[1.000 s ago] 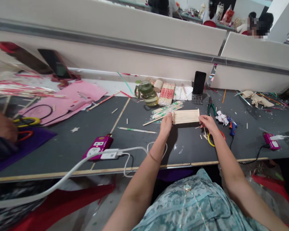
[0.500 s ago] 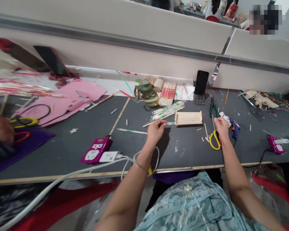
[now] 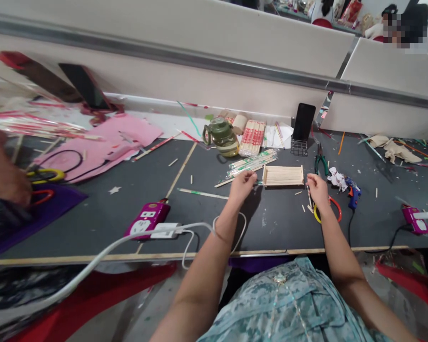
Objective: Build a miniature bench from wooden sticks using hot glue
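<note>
Between the left hand (image 3: 241, 186) and the right hand (image 3: 318, 190), the stick frame (image 3: 283, 176) looks like bare pale wood — matt, and ribbed by its rods. The tabletop (image 3: 103, 223) beneath is dark grey, smooth and dull, with whitish scuffs. Beyond the left hand, the chopsticks (image 3: 251, 164) show shiny clear plastic film; the see-through jug (image 3: 224, 140) could be glass or plastic. Beyond the right hand, a smooth black phone (image 3: 304, 122) stands on a thin metal wire rack (image 3: 299, 148). Just past that hand, the crumpled white wad (image 3: 337, 179) looks papery — the blue glue gun (image 3: 354, 194) beside it, hard plastic. Left of the left hand, the purple power strip (image 3: 150, 216) is glossy plastic.
</note>
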The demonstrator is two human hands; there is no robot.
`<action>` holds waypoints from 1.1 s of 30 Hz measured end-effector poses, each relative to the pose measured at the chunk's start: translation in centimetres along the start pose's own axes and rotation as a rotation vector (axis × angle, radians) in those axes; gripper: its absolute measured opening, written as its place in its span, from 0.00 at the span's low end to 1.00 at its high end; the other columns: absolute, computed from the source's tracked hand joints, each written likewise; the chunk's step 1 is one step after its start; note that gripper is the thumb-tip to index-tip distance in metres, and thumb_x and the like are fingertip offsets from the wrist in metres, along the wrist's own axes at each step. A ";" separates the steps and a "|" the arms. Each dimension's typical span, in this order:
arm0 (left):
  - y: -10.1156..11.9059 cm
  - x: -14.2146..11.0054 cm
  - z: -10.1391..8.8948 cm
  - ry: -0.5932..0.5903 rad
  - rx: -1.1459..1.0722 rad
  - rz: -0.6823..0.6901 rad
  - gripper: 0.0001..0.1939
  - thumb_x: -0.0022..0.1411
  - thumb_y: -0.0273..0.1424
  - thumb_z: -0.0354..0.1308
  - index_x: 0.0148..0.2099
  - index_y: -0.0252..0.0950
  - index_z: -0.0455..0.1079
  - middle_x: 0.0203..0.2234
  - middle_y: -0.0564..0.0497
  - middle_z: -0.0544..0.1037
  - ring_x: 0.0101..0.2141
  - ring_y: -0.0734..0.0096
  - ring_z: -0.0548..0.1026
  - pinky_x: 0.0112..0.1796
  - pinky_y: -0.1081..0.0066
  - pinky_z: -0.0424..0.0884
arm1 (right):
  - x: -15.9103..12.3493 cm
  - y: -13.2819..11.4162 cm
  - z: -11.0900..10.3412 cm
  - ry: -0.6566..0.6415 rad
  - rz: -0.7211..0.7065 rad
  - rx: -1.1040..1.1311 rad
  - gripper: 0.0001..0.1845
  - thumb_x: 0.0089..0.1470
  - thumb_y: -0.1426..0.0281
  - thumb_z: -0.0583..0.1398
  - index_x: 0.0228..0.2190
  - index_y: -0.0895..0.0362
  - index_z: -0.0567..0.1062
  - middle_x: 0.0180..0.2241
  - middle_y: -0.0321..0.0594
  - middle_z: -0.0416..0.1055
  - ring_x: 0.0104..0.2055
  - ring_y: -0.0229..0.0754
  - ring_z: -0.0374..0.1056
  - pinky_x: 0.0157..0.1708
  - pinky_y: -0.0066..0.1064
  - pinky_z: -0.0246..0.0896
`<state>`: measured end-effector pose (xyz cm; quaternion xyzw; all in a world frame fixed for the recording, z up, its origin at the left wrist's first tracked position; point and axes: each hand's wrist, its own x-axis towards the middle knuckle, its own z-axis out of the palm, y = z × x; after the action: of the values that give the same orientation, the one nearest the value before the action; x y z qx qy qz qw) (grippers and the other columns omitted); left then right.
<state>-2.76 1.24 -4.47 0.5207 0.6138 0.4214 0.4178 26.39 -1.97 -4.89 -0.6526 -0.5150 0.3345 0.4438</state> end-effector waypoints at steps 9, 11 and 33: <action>-1.3 -0.9 2.3 -0.096 -0.097 0.012 0.24 0.58 0.50 0.56 0.43 0.36 0.77 0.32 0.48 0.80 0.32 0.64 0.75 0.34 0.68 0.72 | -2.1 0.1 0.2 -0.070 0.028 0.018 0.18 0.55 0.60 0.57 0.42 0.55 0.80 0.39 0.46 0.80 0.36 0.49 0.76 0.27 0.34 0.69; -1.2 -1.1 1.8 -0.065 -0.077 0.012 0.21 0.58 0.48 0.57 0.44 0.37 0.77 0.34 0.47 0.81 0.34 0.62 0.76 0.36 0.67 0.71 | -2.5 -0.1 -0.3 -0.027 0.036 0.014 0.19 0.55 0.59 0.57 0.43 0.55 0.79 0.39 0.47 0.80 0.35 0.48 0.75 0.26 0.34 0.68; 0.8 -4.7 -1.7 -0.068 0.596 0.104 0.09 0.63 0.38 0.57 0.35 0.40 0.76 0.30 0.48 0.80 0.32 0.60 0.74 0.32 0.68 0.61 | -5.7 -1.6 1.5 -0.287 -0.213 -1.018 0.16 0.69 0.70 0.51 0.48 0.53 0.78 0.40 0.46 0.79 0.39 0.45 0.74 0.31 0.32 0.52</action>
<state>-3.68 -3.46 -2.85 0.6648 0.6686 0.2258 0.2450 23.07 -6.99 -4.14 -0.6771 -0.7308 0.0815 0.0282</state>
